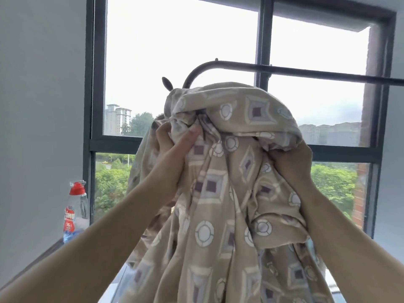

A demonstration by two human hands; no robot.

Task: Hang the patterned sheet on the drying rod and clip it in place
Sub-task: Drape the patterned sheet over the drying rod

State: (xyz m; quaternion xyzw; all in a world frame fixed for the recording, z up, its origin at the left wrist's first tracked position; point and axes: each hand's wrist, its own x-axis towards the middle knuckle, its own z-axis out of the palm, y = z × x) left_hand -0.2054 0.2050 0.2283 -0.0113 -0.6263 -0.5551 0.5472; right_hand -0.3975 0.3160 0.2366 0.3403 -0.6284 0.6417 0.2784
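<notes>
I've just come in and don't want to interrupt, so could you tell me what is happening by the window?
A person holds a beige patterned sheet up to the dark drying rod before the window. The left hand and right hand each grip bunched fabric near its top. The sheet is gathered, not spread; the rod's straight length is bare, and no clips show. A red-capped bottle stands at the left.

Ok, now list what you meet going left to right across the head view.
Red-capped bottle → left hand → right hand → brick pillar outside the window. The patterned sheet, gripped by both hands, spans across them, so it has no single place in the order.
</notes>
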